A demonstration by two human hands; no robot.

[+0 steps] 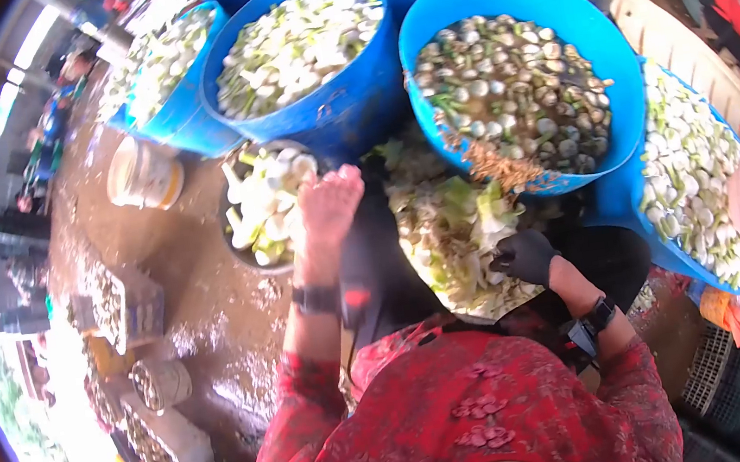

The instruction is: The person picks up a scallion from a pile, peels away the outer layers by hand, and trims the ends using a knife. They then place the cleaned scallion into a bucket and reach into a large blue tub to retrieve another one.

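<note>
From my seat, what matters is how the heap of cut vegetable trimmings lies against the two hands. It sits at the centre of the frame, a pale green and white mound running roughly from upper left to lower right. The right hand, in a black glove, is plainly the nearer one: it rests on the heap's right-hand edge, just below the middle of the frame, touching the leaves. Its fingers look curled together into the pile, but I cannot tell whether they are clamped on a piece or only pressed against it. That arm comes up from the lower right, elbow bent, with a dark band at the wrist. The left hand is bare and reaches further up the frame, left of centre, to the rim of a dark bowl of cut white pieces, well off the heap's left side. I see its back; the fingers fold away from me, seemingly closed, and I cannot tell whether they hold anything. Its forearm runs nearly straight up from the red patterned sleeve. Just above the heap's upper right end stands a blue tub of small round pieces in water, with more filled blue tubs across the top.
</note>
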